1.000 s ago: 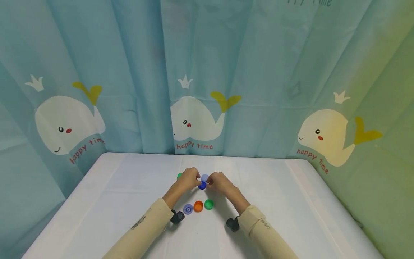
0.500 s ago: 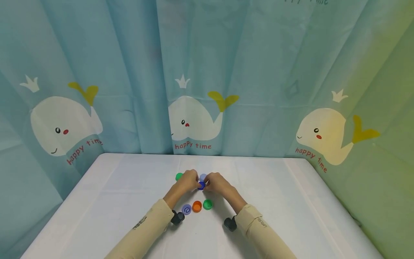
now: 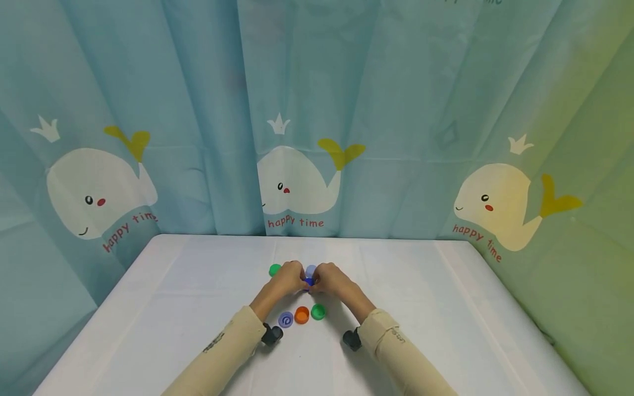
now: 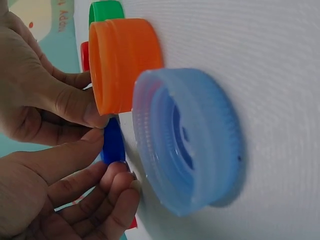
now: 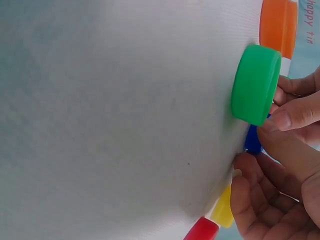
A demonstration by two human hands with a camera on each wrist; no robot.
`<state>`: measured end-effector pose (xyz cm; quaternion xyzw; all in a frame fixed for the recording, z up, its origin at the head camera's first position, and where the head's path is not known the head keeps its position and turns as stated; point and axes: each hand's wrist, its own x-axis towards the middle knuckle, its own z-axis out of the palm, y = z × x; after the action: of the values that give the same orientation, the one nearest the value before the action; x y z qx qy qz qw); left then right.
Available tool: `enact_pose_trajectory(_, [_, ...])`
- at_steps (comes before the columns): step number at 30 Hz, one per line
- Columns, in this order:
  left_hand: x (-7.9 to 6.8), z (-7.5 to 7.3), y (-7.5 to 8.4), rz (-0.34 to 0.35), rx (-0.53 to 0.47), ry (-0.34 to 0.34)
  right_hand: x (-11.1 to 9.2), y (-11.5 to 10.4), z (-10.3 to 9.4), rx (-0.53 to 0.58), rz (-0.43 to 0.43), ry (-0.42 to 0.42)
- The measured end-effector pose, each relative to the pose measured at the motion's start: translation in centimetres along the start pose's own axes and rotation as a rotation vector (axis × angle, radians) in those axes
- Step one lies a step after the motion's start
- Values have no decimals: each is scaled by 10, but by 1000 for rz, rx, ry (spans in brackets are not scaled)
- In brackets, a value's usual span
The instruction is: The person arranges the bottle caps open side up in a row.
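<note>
Nearest, two beige fabric sleeves, the left sleeve [image 3: 215, 357] and the right sleeve [image 3: 411, 360], each bear small dark lettering [image 3: 214, 342], illegible at this size. A black wrist camera [image 3: 272, 334] sits at each cuff.

Next, on the white-covered counter [image 3: 446, 313], is a row of three round plastic caps, open side up: a light blue cap with a spiral mark inside [image 3: 285, 320], a deep orange cap [image 3: 302, 315] and a bright green cap [image 3: 318, 312].

Beyond the row, the left hand [image 3: 283, 279] and the right hand [image 3: 334, 279] meet, fingers narrowed, thumbs side by side. Both pinch one small dark blue plastic cap [image 4: 114, 142], which is between them, low over the counter; whether it touches the surface cannot be fairly judged.

Just past the hands are a pale blue round cap [image 3: 311, 270], partly hidden, and a second green cap [image 3: 274, 270] beside the left hand. The right wrist view adds a yellow plastic piece [image 5: 223, 207] and a red plastic piece [image 5: 202, 230], probably caps too.

Farthest hangs a blue-green curtain [image 3: 411, 82] printed with three white whales [image 3: 302, 187], each captioned "happy time" in red. Further lettering is cut off at the top edge.
</note>
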<state>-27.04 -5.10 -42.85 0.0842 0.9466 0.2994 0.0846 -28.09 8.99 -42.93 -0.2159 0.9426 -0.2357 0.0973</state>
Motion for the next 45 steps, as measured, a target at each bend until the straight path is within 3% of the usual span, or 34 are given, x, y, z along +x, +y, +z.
enact_pose_trajectory(7, [-2, -4, -2, 6, -71, -6, -1, -1, -1, -38, -39, 8])
enact_pose_trajectory(16, [-4, -3, -6, 11, -91, -37, -1, 0, 2, -16, -59, -23])
enact_pose_trajectory(21, [-6, -2, -6, 10, -88, -27, -3, 1, 1, -52, -121, -3])
enact_pose_trajectory(31, [-13, -6, -11, 49, -121, 13, -11, 0, -6, -2, -109, 24])
enact_pose_trajectory(38, [-9, -4, -17, 138, -290, 23, -14, 7, -6, 163, -132, 67])
enact_pose_trajectory(41, [-8, -4, -17, 126, -393, 43, -16, 10, -7, 274, -124, 94])
enact_pose_trajectory(45, [-11, -6, -13, 135, -450, 91, -17, 13, -12, 379, -131, 146])
